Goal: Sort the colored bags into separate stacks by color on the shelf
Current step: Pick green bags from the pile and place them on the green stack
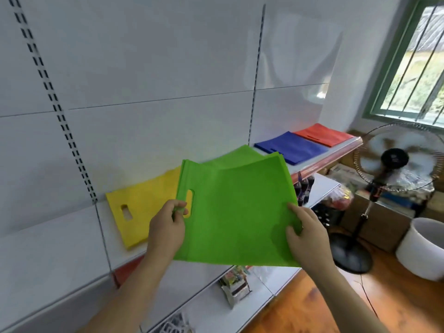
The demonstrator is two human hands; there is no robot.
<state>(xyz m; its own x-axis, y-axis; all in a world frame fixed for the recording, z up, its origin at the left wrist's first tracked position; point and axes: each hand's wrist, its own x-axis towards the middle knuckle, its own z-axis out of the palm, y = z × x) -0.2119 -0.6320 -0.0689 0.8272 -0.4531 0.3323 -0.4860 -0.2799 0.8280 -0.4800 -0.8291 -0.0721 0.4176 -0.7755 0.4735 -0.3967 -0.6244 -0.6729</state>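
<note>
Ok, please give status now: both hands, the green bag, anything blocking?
Left hand and right hand both grip the green bag. Bag held above the shelf, over more green. Nothing in the way.

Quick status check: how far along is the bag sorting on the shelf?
Done, it seems: yellow bags, blue bags and red bags already lie in separate spots on the shelf. In hand: a green bag, held by the left hand near its handle hole and by the right hand at its edge. Left: laying it on the green bags behind. No unsorted bags are visible.
</note>
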